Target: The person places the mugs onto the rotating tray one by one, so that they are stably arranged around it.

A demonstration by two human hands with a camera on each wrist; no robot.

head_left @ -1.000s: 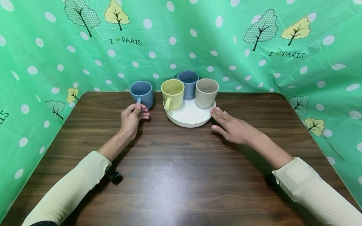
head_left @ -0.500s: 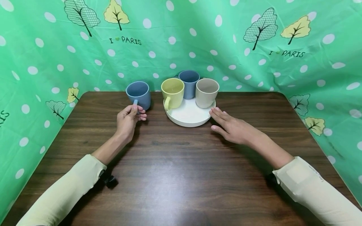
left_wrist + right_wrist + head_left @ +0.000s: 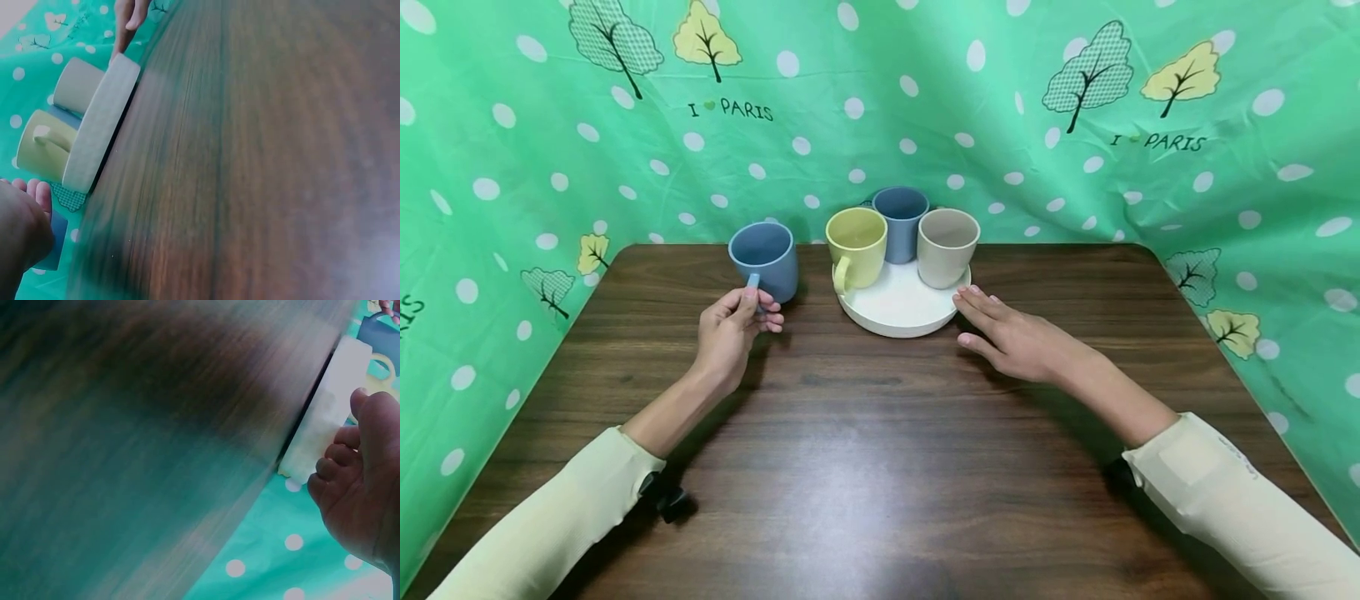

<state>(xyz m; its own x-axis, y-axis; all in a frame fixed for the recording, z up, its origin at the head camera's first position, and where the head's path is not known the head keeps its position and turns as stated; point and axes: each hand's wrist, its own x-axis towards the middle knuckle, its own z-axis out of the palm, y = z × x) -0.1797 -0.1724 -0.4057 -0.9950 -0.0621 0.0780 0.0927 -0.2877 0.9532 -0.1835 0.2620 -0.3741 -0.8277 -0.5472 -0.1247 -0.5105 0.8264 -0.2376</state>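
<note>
My left hand (image 3: pixel 726 337) pinches the handle of a blue mug (image 3: pixel 771 262), to the left of a round white tray (image 3: pixel 898 321). In the left wrist view this blue mug (image 3: pixel 57 247) shows only in part behind the left hand (image 3: pixel 22 228). On the tray stand a yellow mug (image 3: pixel 861 254) at the left, a second blue mug (image 3: pixel 904 229) at the back and a beige mug (image 3: pixel 947 254) at the right. With straight fingers my right hand (image 3: pixel 1018 337) touches the tray's right rim. The right wrist view shows that hand (image 3: pixel 356 481) against the tray's side (image 3: pixel 328 412).
A dark wooden table (image 3: pixel 850 467) carries everything. Behind it and along both sides hangs a green curtain (image 3: pixel 880 100) with white dots and tree prints. The tray stands near the table's back edge. A black wrist device (image 3: pixel 670 498) sits under the left sleeve (image 3: pixel 565 517).
The left hand has moved left and toward the person, bringing the blue mug with it, farther from the tray. My right hand, the tray and its mugs look still.
</note>
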